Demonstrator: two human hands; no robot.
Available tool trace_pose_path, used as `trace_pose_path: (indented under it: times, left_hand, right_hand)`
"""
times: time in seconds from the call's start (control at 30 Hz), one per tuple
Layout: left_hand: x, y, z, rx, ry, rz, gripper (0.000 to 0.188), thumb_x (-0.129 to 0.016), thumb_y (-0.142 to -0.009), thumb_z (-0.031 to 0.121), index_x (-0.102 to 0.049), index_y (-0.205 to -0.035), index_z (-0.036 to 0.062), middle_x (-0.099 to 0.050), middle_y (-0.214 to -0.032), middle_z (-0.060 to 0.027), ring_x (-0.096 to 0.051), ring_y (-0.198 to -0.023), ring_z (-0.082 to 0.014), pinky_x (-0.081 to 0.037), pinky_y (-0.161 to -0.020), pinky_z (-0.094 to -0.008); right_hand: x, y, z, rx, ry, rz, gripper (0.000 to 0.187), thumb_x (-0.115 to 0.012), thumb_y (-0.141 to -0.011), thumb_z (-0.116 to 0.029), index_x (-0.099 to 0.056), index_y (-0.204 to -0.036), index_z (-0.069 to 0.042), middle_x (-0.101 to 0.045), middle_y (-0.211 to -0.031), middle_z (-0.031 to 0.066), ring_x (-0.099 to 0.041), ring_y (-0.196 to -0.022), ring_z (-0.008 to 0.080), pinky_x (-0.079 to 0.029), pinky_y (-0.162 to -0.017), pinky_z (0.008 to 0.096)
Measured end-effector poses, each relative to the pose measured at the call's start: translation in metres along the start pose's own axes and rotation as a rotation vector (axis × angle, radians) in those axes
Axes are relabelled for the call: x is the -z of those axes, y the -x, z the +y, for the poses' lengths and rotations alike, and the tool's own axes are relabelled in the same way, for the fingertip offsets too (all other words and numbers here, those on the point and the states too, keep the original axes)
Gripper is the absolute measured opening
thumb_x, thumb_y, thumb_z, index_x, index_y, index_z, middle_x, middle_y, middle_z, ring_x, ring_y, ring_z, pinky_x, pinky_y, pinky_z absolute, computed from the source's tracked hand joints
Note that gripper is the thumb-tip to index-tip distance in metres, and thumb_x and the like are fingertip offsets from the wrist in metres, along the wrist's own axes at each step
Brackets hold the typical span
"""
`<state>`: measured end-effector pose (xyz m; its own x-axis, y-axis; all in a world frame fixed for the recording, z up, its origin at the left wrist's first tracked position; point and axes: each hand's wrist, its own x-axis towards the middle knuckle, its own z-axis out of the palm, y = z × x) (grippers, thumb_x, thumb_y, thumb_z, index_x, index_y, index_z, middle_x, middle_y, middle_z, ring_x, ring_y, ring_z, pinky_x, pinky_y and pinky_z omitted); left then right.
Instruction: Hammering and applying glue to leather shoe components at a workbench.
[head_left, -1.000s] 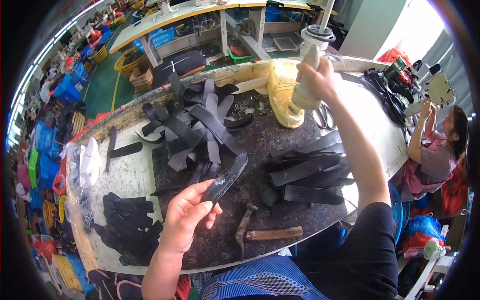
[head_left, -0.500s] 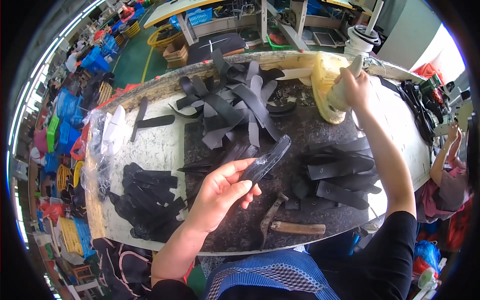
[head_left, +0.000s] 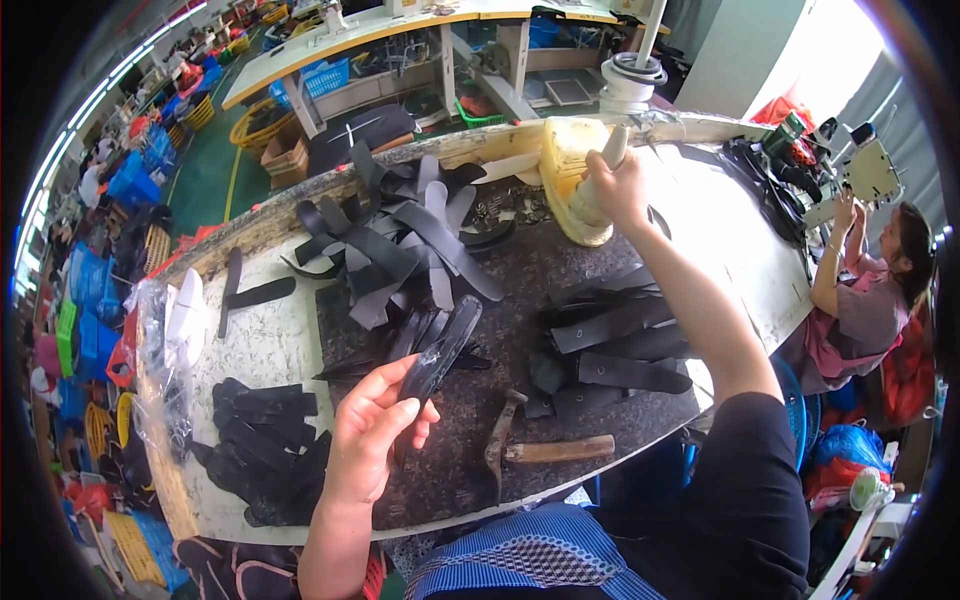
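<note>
My left hand (head_left: 372, 425) pinches a black strip (head_left: 440, 355) between thumb and fingers, holding it slanted above the dark work board. White glossy smears show on the strip. At the far side of the board, my right hand (head_left: 617, 186) is wrapped round a pale bottle-shaped tool (head_left: 590, 207) with a narrow top. Its lower end is inside a cut-open yellow container (head_left: 572, 150); whether it has bristles is hidden. Beyond my left hand lies a heap of loose black and grey strips (head_left: 410, 235). Nearer me, a hammer (head_left: 555, 449) with a wooden handle rests on the board.
Stacked black strips lie left (head_left: 265, 450) and right (head_left: 620, 350) on the dark board (head_left: 440, 500) and pale tabletop. A raised wooden edge (head_left: 250, 225) borders the table. A white bucket (head_left: 630, 85) stands behind. Another person (head_left: 860, 300) works at a machine on the right.
The view has swung to the right, so the table appears further left. My left hand still holds the strip, and my right hand keeps its grip on the pale tool at the yellow container.
</note>
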<state>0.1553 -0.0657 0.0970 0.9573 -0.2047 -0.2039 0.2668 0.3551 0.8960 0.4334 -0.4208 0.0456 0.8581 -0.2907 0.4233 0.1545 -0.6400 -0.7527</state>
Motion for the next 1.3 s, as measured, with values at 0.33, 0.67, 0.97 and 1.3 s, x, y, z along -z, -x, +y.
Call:
trace_pose_path:
  times: [0.33,0.67,0.97,1.3]
  left_hand:
    - [0.011,0.000,0.013,-0.010,-0.033,0.093,0.045,-0.060,-0.097,0.007,-0.053,-0.140,-0.0030,-0.070,-0.094,-0.0098,-0.063,-0.075,-0.0113,-0.052,-0.068,-0.0237]
    - [0.011,-0.002,0.012,-0.017,-0.030,0.123,0.045,-0.060,-0.097,0.009,-0.053,-0.140,-0.0022,-0.069,-0.094,-0.0096,-0.061,-0.075,-0.0111,-0.050,-0.066,-0.0234]
    - [0.011,-0.001,0.020,0.027,-0.052,0.047,0.044,-0.060,-0.099,0.005,-0.054,-0.141,-0.0013,-0.071,-0.095,-0.0098,-0.061,-0.075,-0.0083,-0.049,-0.064,-0.0205]
    - [0.002,0.025,0.036,0.057,-0.179,-0.029,0.043,-0.059,-0.099,0.007,-0.054,-0.141,-0.0042,-0.072,-0.096,-0.0073,-0.058,-0.077,-0.0050,-0.048,-0.072,-0.0194]
  right_hand:
    - [0.014,-0.051,-0.019,-0.175,-0.186,-0.149,0.050,-0.070,-0.083,-0.040,-0.073,-0.093,0.009,-0.073,-0.077,0.0160,-0.071,-0.065,0.0232,-0.058,-0.062,0.0366]
    - [-0.011,-0.197,0.025,-0.398,-0.220,-0.319,0.076,-0.069,-0.087,-0.068,-0.064,-0.118,0.001,-0.066,-0.098,0.0125,-0.069,-0.085,0.0237,-0.059,-0.075,0.0395]
    - [0.035,-0.103,-0.083,0.591,-0.049,0.253,0.034,-0.073,-0.095,-0.035,-0.071,-0.110,-0.004,-0.073,-0.105,0.0114,-0.071,-0.092,0.0194,-0.056,-0.083,0.0357]
    - [0.013,0.123,-0.220,0.520,-0.240,-1.456,0.041,-0.073,-0.095,-0.037,-0.068,-0.085,0.003,-0.066,-0.069,0.0116,-0.059,-0.063,0.0181,-0.047,-0.059,0.0360]
